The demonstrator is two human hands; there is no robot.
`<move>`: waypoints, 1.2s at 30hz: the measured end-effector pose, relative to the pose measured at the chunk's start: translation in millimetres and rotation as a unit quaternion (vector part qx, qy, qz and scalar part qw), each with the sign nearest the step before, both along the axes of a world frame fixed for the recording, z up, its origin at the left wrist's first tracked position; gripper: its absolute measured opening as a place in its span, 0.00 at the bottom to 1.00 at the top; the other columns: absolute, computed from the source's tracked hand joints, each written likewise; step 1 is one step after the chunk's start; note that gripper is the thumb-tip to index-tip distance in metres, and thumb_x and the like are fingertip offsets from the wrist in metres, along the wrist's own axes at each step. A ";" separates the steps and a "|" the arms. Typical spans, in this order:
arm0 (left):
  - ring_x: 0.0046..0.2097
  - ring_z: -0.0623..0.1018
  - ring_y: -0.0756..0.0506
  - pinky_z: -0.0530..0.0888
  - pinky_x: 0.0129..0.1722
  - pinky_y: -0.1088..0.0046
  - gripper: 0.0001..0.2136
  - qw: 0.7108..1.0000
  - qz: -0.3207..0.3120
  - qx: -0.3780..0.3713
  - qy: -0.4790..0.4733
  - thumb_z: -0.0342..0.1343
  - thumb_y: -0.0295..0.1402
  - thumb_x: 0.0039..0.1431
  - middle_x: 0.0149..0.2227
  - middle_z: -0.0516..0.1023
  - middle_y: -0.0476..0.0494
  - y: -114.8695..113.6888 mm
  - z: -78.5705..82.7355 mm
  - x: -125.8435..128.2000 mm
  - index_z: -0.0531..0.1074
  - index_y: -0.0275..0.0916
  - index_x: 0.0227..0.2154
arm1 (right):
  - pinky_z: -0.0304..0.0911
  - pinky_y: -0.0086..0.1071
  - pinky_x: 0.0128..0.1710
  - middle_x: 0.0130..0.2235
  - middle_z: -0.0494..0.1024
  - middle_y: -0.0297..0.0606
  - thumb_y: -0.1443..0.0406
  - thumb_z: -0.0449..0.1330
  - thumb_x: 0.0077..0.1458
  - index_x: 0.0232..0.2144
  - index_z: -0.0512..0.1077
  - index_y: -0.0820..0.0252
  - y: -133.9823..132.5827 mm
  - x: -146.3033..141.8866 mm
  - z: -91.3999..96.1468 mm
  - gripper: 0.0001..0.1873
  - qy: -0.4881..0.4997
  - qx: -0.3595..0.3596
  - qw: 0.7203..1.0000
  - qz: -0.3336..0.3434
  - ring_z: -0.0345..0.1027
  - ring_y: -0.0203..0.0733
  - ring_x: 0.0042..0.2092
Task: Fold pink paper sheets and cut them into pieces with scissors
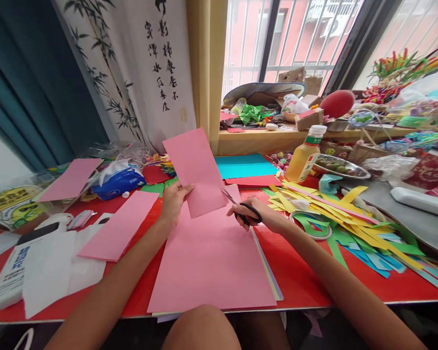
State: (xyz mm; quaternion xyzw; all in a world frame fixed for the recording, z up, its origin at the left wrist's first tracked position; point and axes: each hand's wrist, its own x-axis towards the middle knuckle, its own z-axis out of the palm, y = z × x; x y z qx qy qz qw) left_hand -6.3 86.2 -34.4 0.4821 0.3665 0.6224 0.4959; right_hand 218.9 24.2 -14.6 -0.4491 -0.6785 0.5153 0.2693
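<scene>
My left hand [173, 200] pinches the lower left corner of a pink paper sheet [195, 167] and holds it tilted up above the table. In my right hand [257, 216] are black-handled scissors [241, 206], fingers through the loops, with the blades meeting the sheet's right edge. Below both hands a large pink sheet [209, 260] lies flat on top of a stack of coloured paper on the red table [302, 282].
Two more pink sheets [118, 226] [71, 179] lie at left, near a tissue pack [118, 181] and white bags [40, 272]. Yellow, green and blue paper strips [354, 223] and a tape roll [311, 226] cover the right. A bottle [305, 154], a metal dish [341, 167] and a cluttered windowsill [314, 131] are behind.
</scene>
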 end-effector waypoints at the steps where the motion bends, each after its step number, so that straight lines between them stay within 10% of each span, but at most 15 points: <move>1: 0.39 0.75 0.46 0.70 0.42 0.70 0.13 1.000 -0.005 -0.001 -0.002 0.62 0.34 0.41 0.35 0.78 0.43 0.3 0.2 -0.3 0.73 0.35 0.32 | 0.46 0.28 0.19 0.19 0.69 0.32 0.49 0.53 0.50 0.31 0.73 0.65 0.0 0.6 0.3 0.24 -0.004 -0.002 1.000 0.007 0.56 0.29 0.19; 36: 0.34 0.73 0.46 0.68 0.33 0.73 0.11 0.976 0.079 0.086 0.182 0.56 0.39 0.48 0.27 0.74 0.49 -11.6 -6.0 9.2 0.73 0.38 0.32 | 0.52 0.27 0.23 0.25 0.70 0.37 0.46 0.57 0.43 0.21 0.68 0.64 -2.3 -20.0 -10.4 0.25 0.040 -0.038 0.993 -0.102 0.60 0.32 0.25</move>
